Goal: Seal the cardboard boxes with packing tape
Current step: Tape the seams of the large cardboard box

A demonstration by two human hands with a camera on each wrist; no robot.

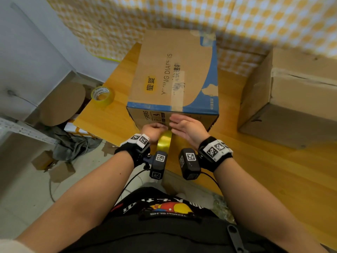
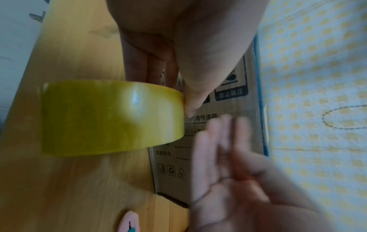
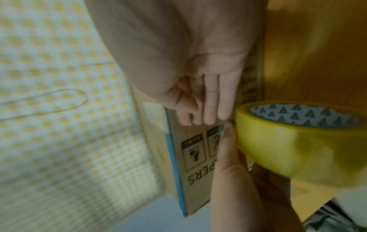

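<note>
Standing on the wooden counter (image 1: 116,114) is a closed cardboard box (image 1: 173,70) with blue edging and diaper lettering, its long axis running away from the person and its short printed end face turned toward them. A strip of tape (image 1: 177,92) is already laid along the top and folded over the near edge. A second tape roll (image 1: 103,95) is seen lying flat on the counter to the left of the box, apart from it, and a plain cardboard box (image 1: 291,99) sits well to the right. A yellow-checked cloth (image 1: 237,21) hangs behind; cardboard scraps (image 1: 54,167) and grey fabric (image 1: 73,143) lie on the floor to the left. The left hand (image 1: 153,131) is held against the near end face, its grip curled round a yellow tape roll (image 1: 164,141), thumb pressed at the roll's edge next to the cardboard; the roll stands on edge, its hole facing sideways. The right hand (image 1: 186,127) is held flat and open just beside it, fingers (image 3: 210,100) straight against the end face, nothing gripped. Whether tape has been drawn from the held roll cannot be told.
</note>
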